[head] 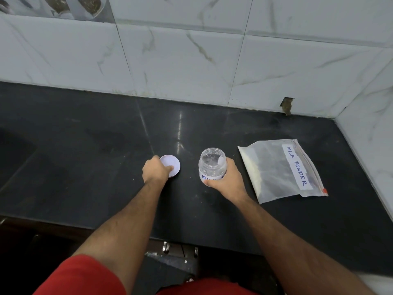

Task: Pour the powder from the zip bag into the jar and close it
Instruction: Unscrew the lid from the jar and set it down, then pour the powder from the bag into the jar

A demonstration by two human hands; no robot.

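Dark, polished stone tabletop point(85, 135) running left to right, glossy enough to catch a pale vertical streak of light near its middle. Behind it, a wall of large white marble-look tiles point(180, 67) with faint grey-brown veins and thin grout lines. Second tiled wall point(370, 116) meeting it in a corner at right. Small chipped hole point(287, 105) low in the back tiles, just above the tabletop. Printed decorative tile point(55, 6) at top left. Metal fittings point(165, 246) below the front edge.
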